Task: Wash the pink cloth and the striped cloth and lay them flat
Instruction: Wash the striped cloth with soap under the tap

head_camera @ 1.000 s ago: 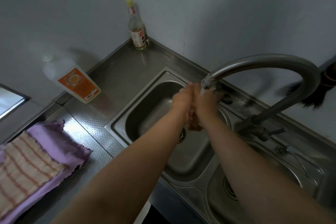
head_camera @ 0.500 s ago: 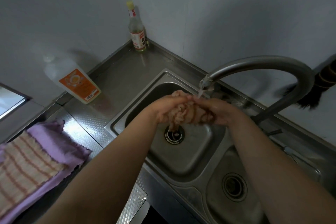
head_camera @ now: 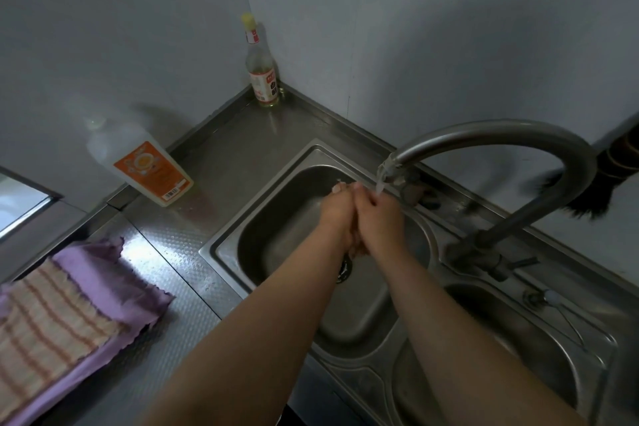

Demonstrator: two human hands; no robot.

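Observation:
My left hand (head_camera: 336, 214) and my right hand (head_camera: 382, 222) are squeezed together over the left sink basin (head_camera: 276, 252), under the running tap (head_camera: 484, 136). Between them they grip a bunched pinkish cloth (head_camera: 358, 251); only a small bit of it shows below the palms. Water falls from the spout onto my right hand. On the counter at the left a purple-pink cloth (head_camera: 103, 283) lies spread out, with a beige striped cloth (head_camera: 45, 328) flat on top of it.
A white bottle with an orange label (head_camera: 152, 173) leans against the left wall. A clear bottle with a yellow cap (head_camera: 262, 76) stands in the corner. The right basin (head_camera: 518, 384) lies under my right forearm. A dark brush (head_camera: 584, 199) hangs behind the tap.
Half a second ago my hands were apart with the bunched cloth stretched between them. They have closed together again and the cloth is nearly hidden.

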